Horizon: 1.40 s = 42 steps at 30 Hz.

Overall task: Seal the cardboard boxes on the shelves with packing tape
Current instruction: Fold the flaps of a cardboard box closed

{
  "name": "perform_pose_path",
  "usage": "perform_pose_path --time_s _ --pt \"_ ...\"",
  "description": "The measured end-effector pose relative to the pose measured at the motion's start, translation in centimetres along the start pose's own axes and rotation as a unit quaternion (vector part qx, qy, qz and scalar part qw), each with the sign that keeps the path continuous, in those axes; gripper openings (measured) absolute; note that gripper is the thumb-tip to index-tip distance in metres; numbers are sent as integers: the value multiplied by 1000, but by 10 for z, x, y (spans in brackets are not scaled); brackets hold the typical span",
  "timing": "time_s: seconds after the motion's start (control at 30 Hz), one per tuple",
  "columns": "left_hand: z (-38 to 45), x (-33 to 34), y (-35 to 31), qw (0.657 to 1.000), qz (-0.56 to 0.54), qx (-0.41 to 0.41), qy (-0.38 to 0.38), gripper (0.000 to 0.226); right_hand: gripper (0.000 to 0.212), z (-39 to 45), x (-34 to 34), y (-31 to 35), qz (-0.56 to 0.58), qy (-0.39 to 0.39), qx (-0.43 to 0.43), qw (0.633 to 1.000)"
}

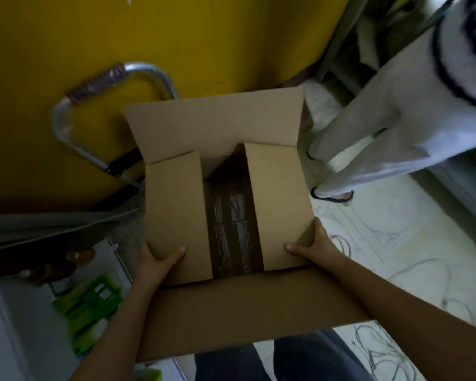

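My left hand (155,261) grips the near left corner of the cardboard box (226,215), thumb lying on top of the left inner flap (176,215) and the fingers hidden round the outside. My right hand (311,247) clamps the near right corner the same way, thumb pressed flat on the right inner flap (278,204), fingers wrapped on the side wall. I hold the box in front of me, above my legs (280,361) at six o'clock. Both inner flaps are folded down; between them a gap shows brown packing tape (232,229) along the box bottom. The far outer flap (215,125) stands up at twelve o'clock, and the near outer flap (248,309) hangs open toward me across my forearms. At ten o'clock a metal handle (94,86) with a wrapped grip leans against a yellow wall (176,37). At two o'clock another person in pale trousers (374,127) stands on the light floor (396,257). At eight o'clock lies something green (91,301), too blurred to name.
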State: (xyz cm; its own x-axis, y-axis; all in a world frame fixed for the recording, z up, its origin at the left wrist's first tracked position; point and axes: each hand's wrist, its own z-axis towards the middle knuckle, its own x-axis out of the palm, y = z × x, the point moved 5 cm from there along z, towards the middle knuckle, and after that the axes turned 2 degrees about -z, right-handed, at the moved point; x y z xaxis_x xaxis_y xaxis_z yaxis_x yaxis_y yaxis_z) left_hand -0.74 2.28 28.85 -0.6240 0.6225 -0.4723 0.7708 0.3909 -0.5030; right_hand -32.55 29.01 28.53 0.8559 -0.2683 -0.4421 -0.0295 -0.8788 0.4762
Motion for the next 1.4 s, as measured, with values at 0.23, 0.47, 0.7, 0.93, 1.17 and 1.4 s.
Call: perform_pose_path --time_s 0.23,0.47,0.7,0.93,1.17,1.4 --pt "-74 -18 -90 982 113 123 85 131 129 -153 -19 -30 145 -127 35 981" --pt "-144 49 -141 927 241 229 174 127 135 -273 -10 -126 296 -232 78 923" --pt "-238 171 -154 840 363 311 257 123 122 -380 12 -224 391 -338 150 843" --pt "-346 313 -182 737 419 401 347 131 92 -447 4 -308 472 -451 183 736" --pt "-469 453 -198 638 467 480 380 131 108 -506 -30 -387 508 -524 204 653" --pt "-561 558 -182 560 475 525 431 121 108 -545 -49 -441 529 -584 235 569"
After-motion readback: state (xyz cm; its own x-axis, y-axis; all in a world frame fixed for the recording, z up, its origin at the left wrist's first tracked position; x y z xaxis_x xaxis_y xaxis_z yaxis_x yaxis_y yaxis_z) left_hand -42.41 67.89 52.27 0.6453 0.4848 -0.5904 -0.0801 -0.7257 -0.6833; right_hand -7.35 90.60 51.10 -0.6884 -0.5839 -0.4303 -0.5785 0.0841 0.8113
